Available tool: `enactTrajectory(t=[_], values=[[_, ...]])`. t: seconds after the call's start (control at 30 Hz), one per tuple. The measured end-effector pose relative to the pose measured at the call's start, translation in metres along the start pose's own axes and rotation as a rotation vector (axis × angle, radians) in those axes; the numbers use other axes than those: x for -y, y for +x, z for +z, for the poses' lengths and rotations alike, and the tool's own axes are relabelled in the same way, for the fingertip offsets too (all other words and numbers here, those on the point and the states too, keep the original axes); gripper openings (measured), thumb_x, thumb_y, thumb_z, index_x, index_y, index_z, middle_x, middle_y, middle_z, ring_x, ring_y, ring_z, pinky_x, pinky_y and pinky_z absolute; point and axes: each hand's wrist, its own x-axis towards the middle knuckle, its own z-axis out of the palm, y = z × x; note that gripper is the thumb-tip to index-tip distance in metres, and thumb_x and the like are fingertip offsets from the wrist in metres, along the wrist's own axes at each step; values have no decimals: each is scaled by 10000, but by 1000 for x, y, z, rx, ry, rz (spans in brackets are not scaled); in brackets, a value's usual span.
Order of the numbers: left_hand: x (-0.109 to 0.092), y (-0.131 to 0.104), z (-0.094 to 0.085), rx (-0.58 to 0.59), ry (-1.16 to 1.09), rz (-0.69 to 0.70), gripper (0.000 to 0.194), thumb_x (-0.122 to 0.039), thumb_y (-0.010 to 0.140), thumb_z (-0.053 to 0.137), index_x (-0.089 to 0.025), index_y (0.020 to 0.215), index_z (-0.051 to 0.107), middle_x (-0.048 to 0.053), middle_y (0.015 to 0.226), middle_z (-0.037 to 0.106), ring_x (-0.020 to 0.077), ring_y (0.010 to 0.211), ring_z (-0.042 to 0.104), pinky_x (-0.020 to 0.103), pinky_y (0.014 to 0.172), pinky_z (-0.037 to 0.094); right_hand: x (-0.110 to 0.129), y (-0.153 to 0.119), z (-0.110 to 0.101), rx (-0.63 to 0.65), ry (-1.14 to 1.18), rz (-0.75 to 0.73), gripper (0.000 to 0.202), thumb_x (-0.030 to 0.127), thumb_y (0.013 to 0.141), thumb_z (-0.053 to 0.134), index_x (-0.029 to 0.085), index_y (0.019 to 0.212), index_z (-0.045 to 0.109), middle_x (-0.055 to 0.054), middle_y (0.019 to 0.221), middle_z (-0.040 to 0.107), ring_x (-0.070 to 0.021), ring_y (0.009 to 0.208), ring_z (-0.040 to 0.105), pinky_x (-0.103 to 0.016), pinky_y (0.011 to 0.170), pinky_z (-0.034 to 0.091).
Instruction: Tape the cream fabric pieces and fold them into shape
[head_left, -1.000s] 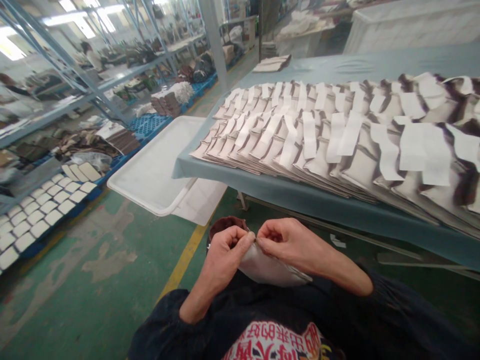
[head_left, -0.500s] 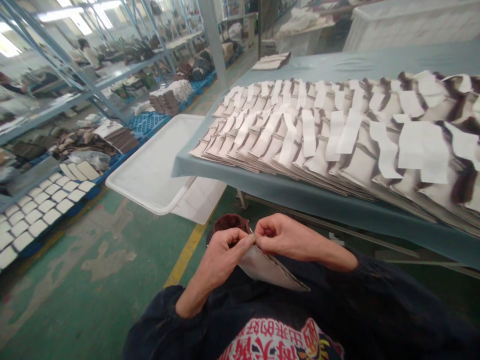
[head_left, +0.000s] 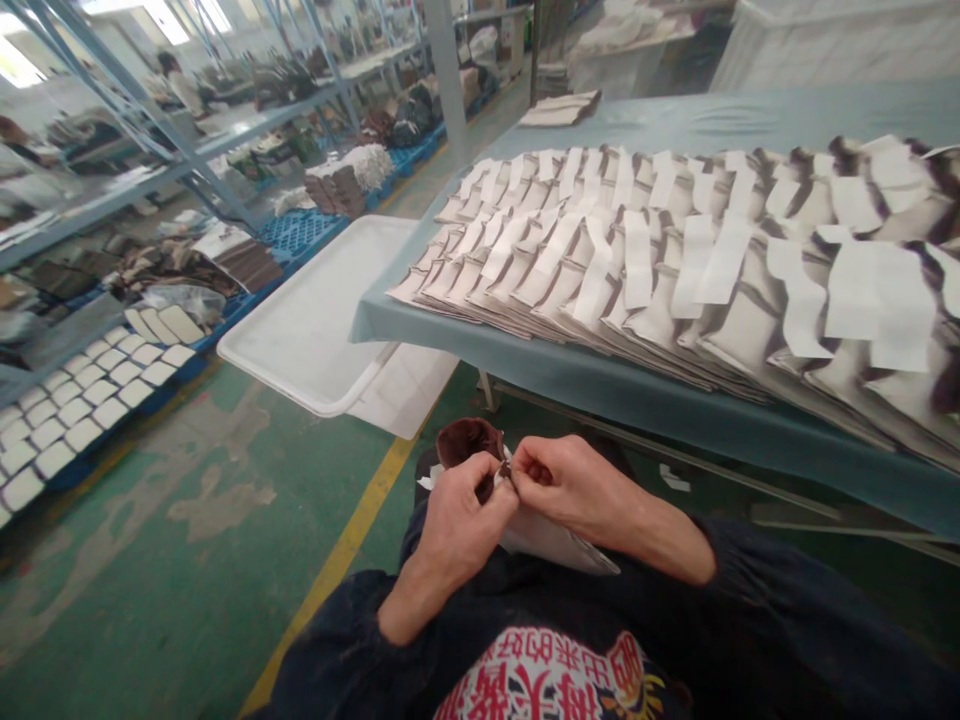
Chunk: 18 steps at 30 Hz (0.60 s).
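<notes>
Over my lap is a pale, flat fabric piece with a brown, fuzzy lining (head_left: 469, 438) curling open at its far end. My left hand (head_left: 463, 512) is closed on its edge, thumb pressed against bent fingers. Right beside it, my right hand (head_left: 574, 488) pinches the same edge, the fingertips of both hands nearly meeting. A small dark and whitish bit shows between the fingertips, too small to make out. The near part of the piece slopes down to the right below my right hand.
Rows of similar pale pieces with white strips lie on a blue-green covered table (head_left: 420, 325). A white plastic bin (head_left: 300, 330) stands at its left end. Blue pallets (head_left: 296, 235) with stacked material line the left, by metal racks. A person (head_left: 180, 85) sits far back.
My hands have shifted slightly, the left turning so its back shows more. The fabric's brown end stands more open. The whole view has moved a little, with the table further right.
</notes>
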Motion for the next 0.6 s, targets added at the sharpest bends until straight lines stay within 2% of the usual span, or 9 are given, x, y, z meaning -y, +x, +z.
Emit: enactTrajectory(t=[0.1,0.3,0.47,0.6], values=[[1,-1,3,-13,51,-4,176,-284,798,506,-219,641,458,-52,582,442,135,572,425,285,564,277,-3,0,2,16,-117,-57,151,140,854,552,196,714,532,27,605,546,-108,547,430,-248,537,266],[8,3,-2,48,61,51,212,-262,775,533,-225,611,404,-76,551,339,114,543,328,273,525,208,-13,2,3,-14,-397,-305,139,108,862,490,190,765,547,-37,714,607,-153,631,464,-288,597,293],[18,12,-15,234,-120,124,161,-267,749,524,-214,635,422,-77,595,336,100,564,300,246,527,218,-15,7,-1,0,-282,-431,132,84,800,492,206,786,542,-18,710,588,-154,652,480,-274,619,338],[24,15,-21,259,-163,129,175,-317,764,552,-204,663,465,-68,614,372,108,584,324,248,549,249,-14,11,-5,70,-54,-352,113,92,806,524,198,771,543,26,694,554,-116,620,451,-243,594,338]])
